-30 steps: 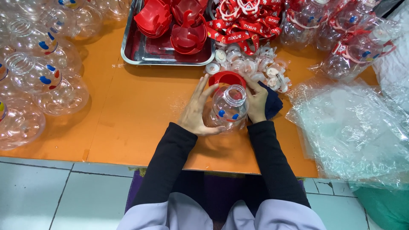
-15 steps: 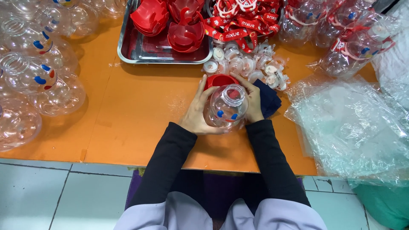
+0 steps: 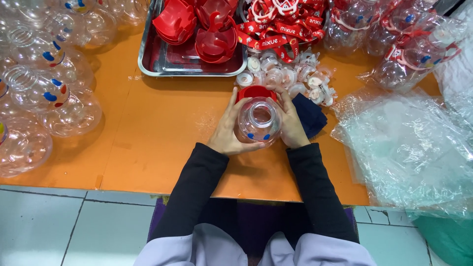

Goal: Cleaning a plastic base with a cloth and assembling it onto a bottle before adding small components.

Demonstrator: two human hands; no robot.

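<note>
Both hands, left hand [image 3: 227, 132], right hand [image 3: 292, 125], clamped around clear plastic bottle [image 3: 259, 121], red base [image 3: 254, 92] touching behind, orange table [image 3: 162, 143]

- Bottle [image 3: 259, 120] near table [image 3: 162, 138] front edge, centre; left hand [image 3: 230, 130] on its left side, right hand [image 3: 290, 125] on its right, both touching.
- Cap [image 3: 255, 92] just behind bottle, touching it.
- Cloth [image 3: 310, 116] on table, right of right hand.
- Small lids heap [image 3: 290, 74] behind hands, twd back edge.
- Tray [image 3: 192, 64] at back edge, left of lids; scoop-shaped parts [image 3: 197, 27] in it.
- Straps [image 3: 283, 22] at back edge, right of tray.
- Empty bottles pile [image 3: 44, 88] along left edge.
- Bagged bottles [image 3: 394, 39] back-right corner.
- Plastic bags [image 3: 409, 143] at right edge, overhanging front.
</note>
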